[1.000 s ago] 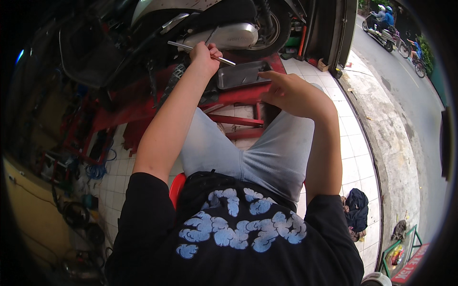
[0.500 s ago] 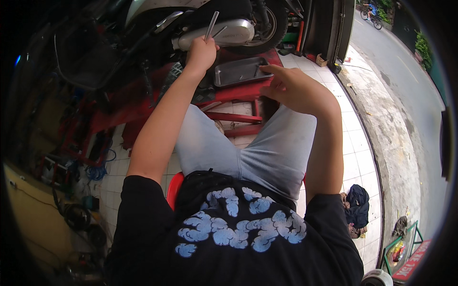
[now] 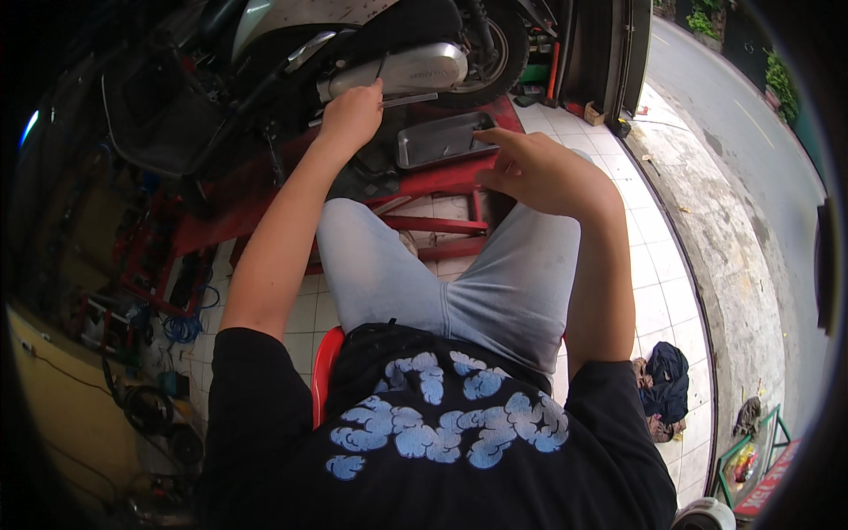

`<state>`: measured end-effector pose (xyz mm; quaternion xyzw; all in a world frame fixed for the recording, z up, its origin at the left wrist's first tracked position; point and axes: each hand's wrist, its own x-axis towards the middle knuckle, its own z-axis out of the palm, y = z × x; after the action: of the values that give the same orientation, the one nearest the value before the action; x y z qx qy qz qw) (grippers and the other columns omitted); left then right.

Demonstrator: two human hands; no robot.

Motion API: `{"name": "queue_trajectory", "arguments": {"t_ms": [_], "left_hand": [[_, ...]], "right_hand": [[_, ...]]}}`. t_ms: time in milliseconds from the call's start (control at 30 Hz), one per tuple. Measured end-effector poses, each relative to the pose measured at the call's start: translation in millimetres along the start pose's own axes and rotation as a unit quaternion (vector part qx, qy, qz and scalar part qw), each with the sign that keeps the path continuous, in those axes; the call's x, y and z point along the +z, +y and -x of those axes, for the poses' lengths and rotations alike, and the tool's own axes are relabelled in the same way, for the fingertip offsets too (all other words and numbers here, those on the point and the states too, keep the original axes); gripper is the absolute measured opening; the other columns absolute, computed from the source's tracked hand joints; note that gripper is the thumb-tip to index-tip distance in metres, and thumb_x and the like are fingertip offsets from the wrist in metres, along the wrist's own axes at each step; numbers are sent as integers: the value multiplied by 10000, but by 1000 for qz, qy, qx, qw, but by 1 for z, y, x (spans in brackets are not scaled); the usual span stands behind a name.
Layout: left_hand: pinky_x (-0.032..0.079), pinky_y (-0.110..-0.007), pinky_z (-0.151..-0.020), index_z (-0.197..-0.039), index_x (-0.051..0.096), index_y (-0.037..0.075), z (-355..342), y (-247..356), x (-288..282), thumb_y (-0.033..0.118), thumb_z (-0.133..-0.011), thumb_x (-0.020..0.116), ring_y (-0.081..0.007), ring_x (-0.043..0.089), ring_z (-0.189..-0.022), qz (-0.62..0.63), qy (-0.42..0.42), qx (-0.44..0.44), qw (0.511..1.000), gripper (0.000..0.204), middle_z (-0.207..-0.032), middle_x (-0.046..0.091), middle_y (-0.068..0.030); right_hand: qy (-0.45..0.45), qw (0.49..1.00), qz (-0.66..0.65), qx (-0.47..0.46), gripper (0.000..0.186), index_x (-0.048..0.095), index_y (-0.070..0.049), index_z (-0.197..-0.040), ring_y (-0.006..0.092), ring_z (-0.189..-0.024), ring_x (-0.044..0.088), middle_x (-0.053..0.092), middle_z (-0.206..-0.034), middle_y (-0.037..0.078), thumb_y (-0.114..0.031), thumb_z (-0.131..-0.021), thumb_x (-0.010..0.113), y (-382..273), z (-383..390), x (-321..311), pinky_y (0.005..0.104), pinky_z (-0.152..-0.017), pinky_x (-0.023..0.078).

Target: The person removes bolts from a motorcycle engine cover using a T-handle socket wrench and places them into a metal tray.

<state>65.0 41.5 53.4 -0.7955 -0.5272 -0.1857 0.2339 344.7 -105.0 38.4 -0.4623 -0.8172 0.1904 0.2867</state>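
Observation:
My left hand (image 3: 352, 117) is closed on a metal T-handle wrench (image 3: 415, 98), with its bar lying crosswise and its thin shaft pointing up at the silver side cover (image 3: 412, 70) of a scooter. Whether the shaft's tip touches the cover is unclear. My right hand (image 3: 533, 174) is open, index finger stretched out over the right side of a dark metal tray (image 3: 428, 141), thumb apart. A few small thin items lie in the tray, too small to name. The tray rests on a red lift platform (image 3: 449, 174) under the scooter.
My legs are spread on a red seat (image 3: 324, 375) before the lift. Left are blue hose coils (image 3: 182, 327) and dark equipment. Right are bundled cloths (image 3: 664, 382) on white tiles, a door track, the street and a green-framed sign (image 3: 751, 455). An orange-red tube (image 3: 554, 71) stands by the doorway.
My left hand has moved left and somewhat down, and the wrench's bar has swung from upright half a second ago to crosswise. Riders on the street have gone out of view. My right hand barely moved.

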Motion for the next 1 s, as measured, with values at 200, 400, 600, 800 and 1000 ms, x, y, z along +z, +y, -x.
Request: {"name": "queue_trajectory", "arguments": {"t_ms": [200,400,600,800,1000], "left_hand": [[548,-464,-703,-1108,626,-11,0,-2,1,91,-852,539,-363,682,-804,-60,6,59,996,288,-837,687,-189],[540,-468,-689,-1020,628,10,-13,-10,-5,122,-872,549,-367,675,-781,-129,-32,104,986,202,-829,681,-184],[534,-468,-687,-996,617,20,-29,-5,-3,158,-904,549,-370,667,-835,-80,-55,67,993,180,-872,673,-217],[424,-332,-508,-961,542,53,-37,8,37,201,-976,493,-205,555,-610,450,3,-188,873,157,-791,598,-113],[290,-271,-458,-1028,458,112,-24,54,54,188,-1018,418,-83,343,-524,857,159,-399,284,87,-794,508,-39]], "right_hand": [[-9,1000,-2,10,520,521,-67,-1352,268,-805,658,696,-910,147,-297,-907,660,-3,0,-3,358,-718,512],[-13,1000,13,21,522,516,-76,-1359,268,-823,663,699,-926,147,-295,-908,660,-5,-1,-1,356,-732,517],[-5,1000,9,-3,525,512,-64,-1362,269,-831,666,703,-931,151,-288,-910,657,-3,0,-1,358,-748,519],[-15,1000,3,-5,532,511,-60,-1364,272,-817,663,702,-919,150,-284,-905,661,-3,-2,1,361,-745,517],[-18,999,-31,2,516,520,-54,-1349,270,-796,656,699,-909,152,-261,-899,664,-1,2,-4,361,-721,510]]}}
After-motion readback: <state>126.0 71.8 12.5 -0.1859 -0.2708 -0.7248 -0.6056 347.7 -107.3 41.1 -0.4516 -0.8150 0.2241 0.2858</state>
